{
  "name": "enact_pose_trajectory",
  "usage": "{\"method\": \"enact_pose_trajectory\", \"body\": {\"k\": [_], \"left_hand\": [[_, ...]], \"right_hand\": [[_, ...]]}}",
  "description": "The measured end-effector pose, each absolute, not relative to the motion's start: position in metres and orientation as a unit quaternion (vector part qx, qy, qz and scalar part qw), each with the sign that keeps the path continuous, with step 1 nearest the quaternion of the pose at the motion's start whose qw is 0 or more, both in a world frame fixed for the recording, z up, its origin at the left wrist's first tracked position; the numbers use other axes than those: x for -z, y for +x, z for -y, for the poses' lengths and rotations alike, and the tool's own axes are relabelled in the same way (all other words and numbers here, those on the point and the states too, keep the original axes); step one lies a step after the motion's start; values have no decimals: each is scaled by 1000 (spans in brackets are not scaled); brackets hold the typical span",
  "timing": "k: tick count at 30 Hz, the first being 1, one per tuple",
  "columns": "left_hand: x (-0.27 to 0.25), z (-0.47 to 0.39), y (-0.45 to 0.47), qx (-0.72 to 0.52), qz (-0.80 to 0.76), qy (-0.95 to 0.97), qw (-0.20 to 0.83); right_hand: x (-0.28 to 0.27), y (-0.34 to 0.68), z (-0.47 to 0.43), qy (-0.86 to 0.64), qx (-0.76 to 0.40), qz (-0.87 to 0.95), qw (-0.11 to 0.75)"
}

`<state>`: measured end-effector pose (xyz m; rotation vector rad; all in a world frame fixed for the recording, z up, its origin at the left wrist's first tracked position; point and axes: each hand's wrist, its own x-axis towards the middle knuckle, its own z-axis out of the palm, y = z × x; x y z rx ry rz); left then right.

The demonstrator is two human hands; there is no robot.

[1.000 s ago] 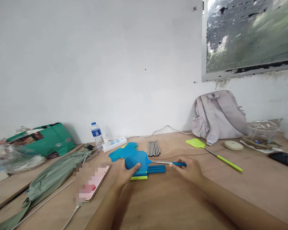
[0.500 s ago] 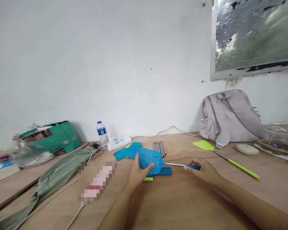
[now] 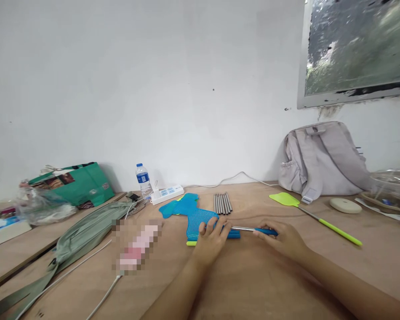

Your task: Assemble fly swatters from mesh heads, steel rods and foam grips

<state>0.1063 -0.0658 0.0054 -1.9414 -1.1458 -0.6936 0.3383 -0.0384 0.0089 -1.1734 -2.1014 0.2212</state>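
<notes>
A blue fly swatter (image 3: 197,224) with a perforated head and a metal shaft lies across between my hands. My right hand (image 3: 283,238) is closed round its blue handle. My left hand (image 3: 212,242) has its fingers curled over the neck, where head meets shaft. Partly hidden beneath are blue handle tubes (image 3: 234,234) and a yellow-green handle (image 3: 191,243). Behind the swatter, loose blue swatter heads (image 3: 182,206) overlap, with a bit of yellow-green showing. Several metal rods (image 3: 222,203) lie side by side beyond my left hand.
A yellow-green fly swatter (image 3: 340,232) lies at right, near a round white object (image 3: 346,205) and a grey backpack (image 3: 323,162). Along the wall are a water bottle (image 3: 142,180), a power strip (image 3: 167,194) and a green bag (image 3: 76,184). A green strap bag (image 3: 86,229) and cables lie left.
My left hand has moved right, from the edge of the blue swatter's head to its neck. The head now sits lower, over the handles. My right hand stays on the handle.
</notes>
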Motion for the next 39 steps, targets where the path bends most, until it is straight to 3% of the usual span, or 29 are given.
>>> {"method": "enact_pose_trajectory", "body": {"k": [9, 17, 31, 39], "left_hand": [[-21, 68, 99, 254, 385, -788, 408], [-23, 58, 82, 265, 340, -776, 460], [-27, 48, 50, 186, 452, -770, 411], [-27, 49, 39, 177, 443, -780, 404]], "right_hand": [[-13, 352, 33, -441, 80, 835, 321], [-15, 349, 27, -337, 247, 849, 323], [-24, 405, -7, -380, 274, 852, 233], [-16, 416, -15, -383, 219, 873, 208]]}}
